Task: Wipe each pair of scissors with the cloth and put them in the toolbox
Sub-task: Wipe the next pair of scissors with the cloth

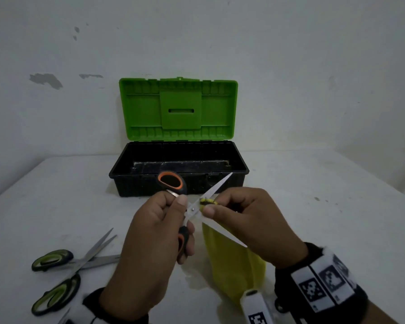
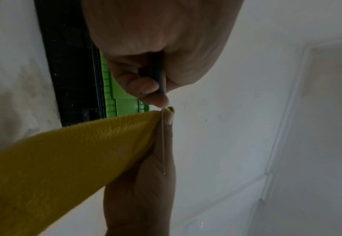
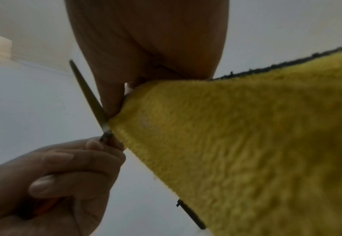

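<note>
My left hand (image 1: 171,220) grips the black-and-orange scissors (image 1: 172,183) by the handles, blades spread wide in front of the toolbox. My right hand (image 1: 222,206) pinches the yellow cloth (image 1: 234,265) around one blade near the pivot; the cloth hangs down toward the table. In the left wrist view the cloth (image 2: 64,159) meets the thin blade (image 2: 163,143) beside my fingers. The right wrist view has the cloth (image 3: 236,143) pressed to the blade (image 3: 89,95). The toolbox (image 1: 240,170) stands open at the back, its black tub looking bare.
Two green-and-black scissors (image 1: 54,260) (image 1: 56,293) lie crossed on the white table (image 1: 337,218) at front left. The green lid (image 1: 178,108) stands upright against the wall. A white cylinder with a marker (image 1: 255,307) sits at the front edge.
</note>
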{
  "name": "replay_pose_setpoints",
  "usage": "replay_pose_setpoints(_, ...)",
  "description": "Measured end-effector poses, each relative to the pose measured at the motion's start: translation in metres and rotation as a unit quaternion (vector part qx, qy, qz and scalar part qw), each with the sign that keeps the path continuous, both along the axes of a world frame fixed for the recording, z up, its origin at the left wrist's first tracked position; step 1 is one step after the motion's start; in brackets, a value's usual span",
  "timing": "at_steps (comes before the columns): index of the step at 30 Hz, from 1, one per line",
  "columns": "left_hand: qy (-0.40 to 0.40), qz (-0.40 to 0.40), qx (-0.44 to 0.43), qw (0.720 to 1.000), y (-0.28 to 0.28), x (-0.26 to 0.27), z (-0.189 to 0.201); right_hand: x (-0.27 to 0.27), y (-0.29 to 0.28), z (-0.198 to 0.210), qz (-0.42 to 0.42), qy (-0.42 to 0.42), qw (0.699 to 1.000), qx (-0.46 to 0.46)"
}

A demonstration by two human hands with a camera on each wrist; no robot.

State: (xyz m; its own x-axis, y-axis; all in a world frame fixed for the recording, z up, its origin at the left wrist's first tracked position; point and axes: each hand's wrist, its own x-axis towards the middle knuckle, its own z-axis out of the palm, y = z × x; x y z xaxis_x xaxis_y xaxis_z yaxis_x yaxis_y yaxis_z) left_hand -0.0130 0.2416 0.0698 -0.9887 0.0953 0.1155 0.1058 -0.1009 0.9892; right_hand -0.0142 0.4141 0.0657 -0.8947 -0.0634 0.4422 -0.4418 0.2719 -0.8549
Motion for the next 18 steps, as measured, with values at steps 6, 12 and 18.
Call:
replay_pose_setpoints(6, -0.036, -0.053, 0.005, 0.998, -0.006, 0.002, 0.005, 0.004, -0.01, 0.0, 0.013, -0.022, 0.998, -0.054)
replay_pose_setpoints(12, -0.063, -0.053, 0.034, 0.996, -0.007, 0.001, 0.006, 0.002, -0.008, 0.007, -0.056, -0.015, 0.995, -0.085)
replay_pose_setpoints(18, -0.084, -0.067, 0.048, 0.993, -0.008, 0.001, 0.006, 0.007, -0.017, 0.006, -0.002, -0.016, 0.999, -0.047)
